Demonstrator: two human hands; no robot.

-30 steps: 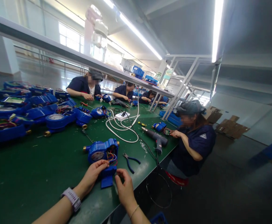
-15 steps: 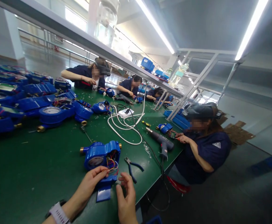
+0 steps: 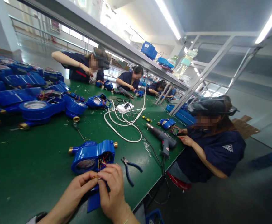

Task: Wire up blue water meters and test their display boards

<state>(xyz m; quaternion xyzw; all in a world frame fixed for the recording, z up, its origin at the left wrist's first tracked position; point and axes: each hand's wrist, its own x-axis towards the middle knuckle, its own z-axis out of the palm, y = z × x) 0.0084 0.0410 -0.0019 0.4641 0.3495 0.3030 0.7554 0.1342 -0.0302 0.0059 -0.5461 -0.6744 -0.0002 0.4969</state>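
Observation:
A blue water meter [image 3: 92, 155] with brass pipe ends lies on the green table in front of me, its side compartment open. Coloured wires [image 3: 103, 161] come out of that compartment. My left hand [image 3: 85, 183] pinches wires at the meter's near edge, a yellow one showing at the fingertips. Meeting it there, my right hand [image 3: 112, 183] has thumb and fingers closed on the same wires; their ends are hidden. Below the hands a blue flap [image 3: 93, 202] hangs toward me. Blue-handled cutting pliers [image 3: 130, 169] lie open to the right of the meter.
Many blue meters [image 3: 37, 107] crowd the left. A screwdriver [image 3: 78, 129], white cable [image 3: 124, 140], power strip [image 3: 125, 107] and heat gun [image 3: 162, 138] lie beyond. A co-worker [image 3: 210, 140] sits at the right; several others work farther back. A shelf [image 3: 117, 46] runs overhead.
My right hand has moved left from beside the meter and closed at the wires against my left fingertips. The view has shifted, with the meter now slightly farther left.

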